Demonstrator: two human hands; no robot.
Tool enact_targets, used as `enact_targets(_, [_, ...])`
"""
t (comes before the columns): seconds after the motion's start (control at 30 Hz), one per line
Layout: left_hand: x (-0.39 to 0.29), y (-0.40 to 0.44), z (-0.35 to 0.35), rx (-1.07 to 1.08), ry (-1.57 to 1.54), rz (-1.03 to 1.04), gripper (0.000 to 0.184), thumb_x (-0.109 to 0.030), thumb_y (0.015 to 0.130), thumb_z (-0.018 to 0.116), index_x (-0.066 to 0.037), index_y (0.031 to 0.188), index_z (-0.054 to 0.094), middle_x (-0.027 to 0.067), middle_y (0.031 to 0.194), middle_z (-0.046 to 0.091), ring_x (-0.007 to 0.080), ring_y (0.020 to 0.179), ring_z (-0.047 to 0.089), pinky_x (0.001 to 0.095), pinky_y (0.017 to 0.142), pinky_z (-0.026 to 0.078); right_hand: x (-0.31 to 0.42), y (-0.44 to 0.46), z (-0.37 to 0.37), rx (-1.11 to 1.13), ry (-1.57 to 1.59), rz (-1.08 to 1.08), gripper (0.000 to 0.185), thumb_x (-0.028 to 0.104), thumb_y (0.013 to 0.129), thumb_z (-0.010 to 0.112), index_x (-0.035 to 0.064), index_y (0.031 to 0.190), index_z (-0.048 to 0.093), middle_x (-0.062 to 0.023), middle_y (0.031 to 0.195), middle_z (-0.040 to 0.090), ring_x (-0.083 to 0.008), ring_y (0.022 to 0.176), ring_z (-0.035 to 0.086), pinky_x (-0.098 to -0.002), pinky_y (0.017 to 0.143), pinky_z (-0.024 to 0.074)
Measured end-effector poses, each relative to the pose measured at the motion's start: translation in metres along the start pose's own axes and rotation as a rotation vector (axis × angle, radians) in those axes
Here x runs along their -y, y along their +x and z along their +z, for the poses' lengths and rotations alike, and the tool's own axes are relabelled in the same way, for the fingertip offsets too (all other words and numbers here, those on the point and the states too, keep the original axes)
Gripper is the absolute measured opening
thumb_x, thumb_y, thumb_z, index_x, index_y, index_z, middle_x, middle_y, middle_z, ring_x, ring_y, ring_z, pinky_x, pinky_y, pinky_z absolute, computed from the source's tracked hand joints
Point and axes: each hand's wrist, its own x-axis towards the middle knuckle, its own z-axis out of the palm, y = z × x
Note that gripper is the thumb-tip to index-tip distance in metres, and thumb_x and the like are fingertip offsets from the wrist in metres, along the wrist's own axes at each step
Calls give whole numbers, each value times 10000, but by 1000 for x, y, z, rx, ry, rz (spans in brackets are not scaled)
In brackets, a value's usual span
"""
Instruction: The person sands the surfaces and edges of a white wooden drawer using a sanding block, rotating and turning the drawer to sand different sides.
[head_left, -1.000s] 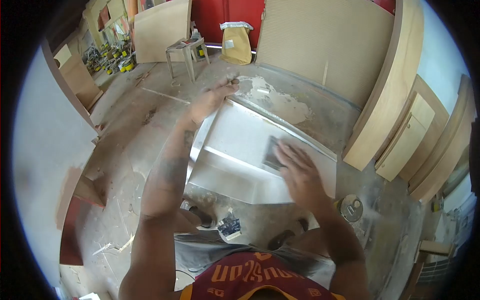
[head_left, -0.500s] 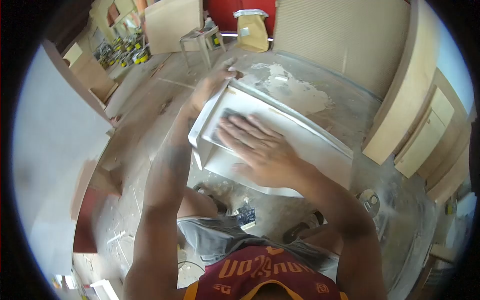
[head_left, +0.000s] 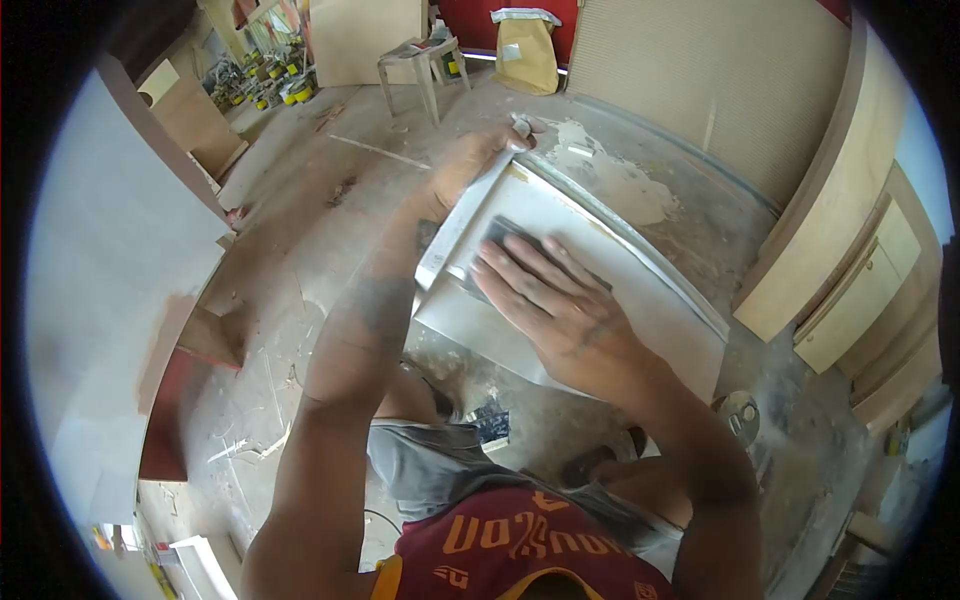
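Observation:
A white panel piece with raised edges [head_left: 640, 310] is tilted above the floor in front of me. My left hand [head_left: 485, 160] grips its upper left corner, fingers wrapped over the edge. Flat on the white inner face, near its left end, my right hand [head_left: 555, 290] presses a dark grey sanding pad [head_left: 510, 229]. The pad shows past the fingertips; its underside is hidden.
A stool [head_left: 420, 62] and a brown paper bag [head_left: 527, 55] stand at the back. Wooden curved panels [head_left: 820, 190] lean at the right. A large pale panel [head_left: 120, 270] rises at the left. A round can lid [head_left: 738, 415] lies right of the piece.
My right hand and the pad slid left along the face from its middle, then shifted slightly. My left hand keeps its corner hold while the piece changes tilt a little.

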Motion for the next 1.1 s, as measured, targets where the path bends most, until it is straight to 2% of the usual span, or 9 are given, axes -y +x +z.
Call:
enact_targets(0.2, [-5,3,13,-41,-81,-67,430,-185,929,577,-11,1322,587,51,1082,575,159,983,599,304,893,505,14,-14,-6,-25,43,127,502,32,913,564,71,1411,612,-112,1495,574,-319,1366,549,-517,1168,403])
enact_targets(0.43, [16,19,17,99,338,198,409,-242,916,643,-9,1251,606,86,1153,615,201,1031,625,318,902,515,9,-18,-14,-76,34,136,509,-2,895,559,73,1393,629,-107,1478,592,-343,1366,537,-522,1147,418])
enact_targets(0.5, [11,13,17,109,945,811,416,-187,906,635,0,1275,598,86,1135,615,202,1006,628,323,886,522,10,-27,-18,-65,50,125,530,-13,885,567,75,1405,619,-104,1481,589,-348,1361,538,-522,1146,417])
enact_targets(0.63, [16,15,20,102,974,697,390,-155,898,651,-20,1261,605,111,1172,627,236,1045,637,359,936,517,14,-14,-14,-97,13,163,507,-26,874,584,77,1364,654,-87,1468,601,-347,1337,551,-516,1136,423])
enact_targets(0.73, [32,28,8,99,207,139,342,-168,902,695,-46,1211,614,149,1239,634,277,1129,635,389,987,504,15,-11,-9,-129,56,158,453,-16,878,591,76,1308,699,-79,1448,619,-339,1347,542,-519,1134,423])
enact_targets(0.83, [26,23,1,142,434,341,343,-167,902,692,-49,1214,612,144,1242,630,258,1123,630,389,990,501,13,-38,-15,-90,62,193,482,-41,866,589,80,1321,694,-79,1444,622,-338,1355,538,-532,1148,408])
enact_targets(0.9, [24,15,2,126,818,819,377,-183,908,679,-50,1254,612,119,1216,630,216,1099,622,355,961,505,9,-35,-10,-86,63,159,483,-44,867,589,81,1321,695,-78,1444,623,-337,1352,545,-533,1152,403])
enact_targets(1.03, [9,3,16,81,846,700,385,-177,893,721,-62,1241,606,131,1260,627,245,1140,616,354,997,482,20,0,1,-152,83,177,473,-40,871,595,76,1319,695,-83,1449,619,-338,1356,555,-540,1165,392])
enact_targets(1.1, [1,-2,18,58,544,322,261,-118,895,664,-50,1141,604,166,1266,650,364,1155,624,410,985,497,18,-9,-6,-123,79,162,476,-39,869,602,73,1322,690,-91,1453,616,-342,1359,556,-545,1166,390])
